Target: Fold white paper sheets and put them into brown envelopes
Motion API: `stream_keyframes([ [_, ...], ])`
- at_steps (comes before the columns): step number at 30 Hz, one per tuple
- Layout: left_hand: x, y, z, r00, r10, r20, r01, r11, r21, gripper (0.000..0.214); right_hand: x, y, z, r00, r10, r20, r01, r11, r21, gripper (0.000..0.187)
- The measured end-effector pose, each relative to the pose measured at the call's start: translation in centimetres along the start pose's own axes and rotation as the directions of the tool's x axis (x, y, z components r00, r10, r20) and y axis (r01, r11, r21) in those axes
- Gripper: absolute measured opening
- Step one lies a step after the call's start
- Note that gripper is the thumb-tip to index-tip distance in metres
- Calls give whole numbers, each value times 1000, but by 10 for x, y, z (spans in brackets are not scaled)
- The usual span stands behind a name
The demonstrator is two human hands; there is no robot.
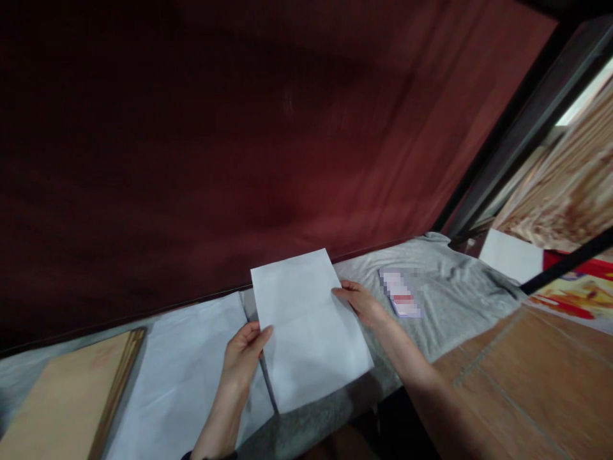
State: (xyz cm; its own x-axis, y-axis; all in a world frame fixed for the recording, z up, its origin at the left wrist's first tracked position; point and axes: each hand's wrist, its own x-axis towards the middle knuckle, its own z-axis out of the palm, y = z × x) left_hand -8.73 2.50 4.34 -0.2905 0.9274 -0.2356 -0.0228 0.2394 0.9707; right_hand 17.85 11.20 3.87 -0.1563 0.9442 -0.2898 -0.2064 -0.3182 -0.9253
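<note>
Between my two hands is a blank white sheet of paper (311, 332), tilted a little and faintly creased across its middle. My left hand (246, 351) pinches its left edge, thumb on top and fingers curled beneath. On the opposite edge, my right hand (361, 303) grips with the thumb over the paper and the fingers behind. To the left of the held sheet lies a stack of white paper (186, 370), partly covered by my left forearm. Whether the held paper is one sheet or more, I cannot tell.
Brown envelopes (71, 390) are piled at the far left. A blurred-out phone-like object (400, 292) rests on the grey cloth (445, 281) at right. A dark red panel (287, 140) rises behind. Tiled floor (522, 377) and a colourful printed sheet (579, 291) show at right.
</note>
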Motion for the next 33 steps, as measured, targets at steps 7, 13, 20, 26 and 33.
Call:
stream_keyframes([
  [7, 19, -30, 10, 997, 7, -83, -3, 999, 44, 49, 15, 18, -9, 985, -157, -66, 97, 837, -539, 19],
  [13, 35, -41, 20, 994, 100, -38, -79, 928, 365, 46, 20, 29, -25, 963, -239, -125, 80, 694, -715, 14],
  [20, 29, -43, 27, 989, 149, -24, -99, 760, 642, 49, -10, 47, -7, 880, -435, 192, 345, 306, -887, 47],
  [26, 9, -30, 25, 996, 91, 11, -60, 563, 825, 52, -42, 84, 20, 795, -320, 515, 571, 107, -814, 54],
  [33, -39, -47, 53, 844, 479, 242, -330, 109, 938, 49, -43, 90, 11, 760, -256, 597, 611, -32, -791, 55],
])
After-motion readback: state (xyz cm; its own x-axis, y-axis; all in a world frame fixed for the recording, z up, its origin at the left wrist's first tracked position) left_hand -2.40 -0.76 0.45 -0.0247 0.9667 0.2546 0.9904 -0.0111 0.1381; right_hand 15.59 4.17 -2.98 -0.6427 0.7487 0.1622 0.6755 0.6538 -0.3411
